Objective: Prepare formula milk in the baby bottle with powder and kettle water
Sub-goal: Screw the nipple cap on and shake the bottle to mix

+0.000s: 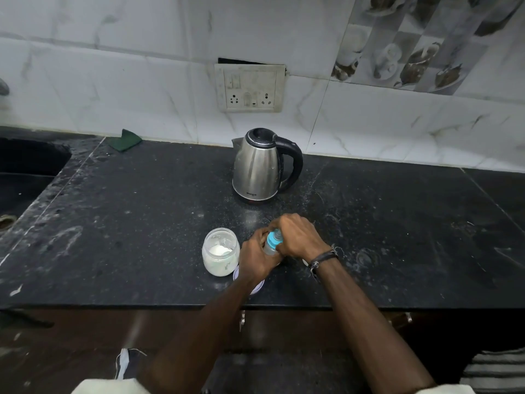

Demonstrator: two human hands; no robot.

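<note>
A small clear baby bottle (270, 247) with a blue collar stands near the front of the black counter (142, 223). My left hand (257, 258) wraps the bottle's body from the left. My right hand (298, 236) covers its top and closes around the blue collar and teat. Just left of the hands stands an open clear jar of white powder (220, 251). Its pale lid (257, 287) lies on the counter, mostly hidden under my left wrist. The steel kettle (260, 166) with a black handle and shut lid sits further back, apart from the hands.
A dark sink (25, 163) is sunk into the counter at the left. A green scrub pad (125, 140) leans against the tiled wall. A wall socket plate (250, 88) sits above the kettle. The counter's front edge runs just below my wrists.
</note>
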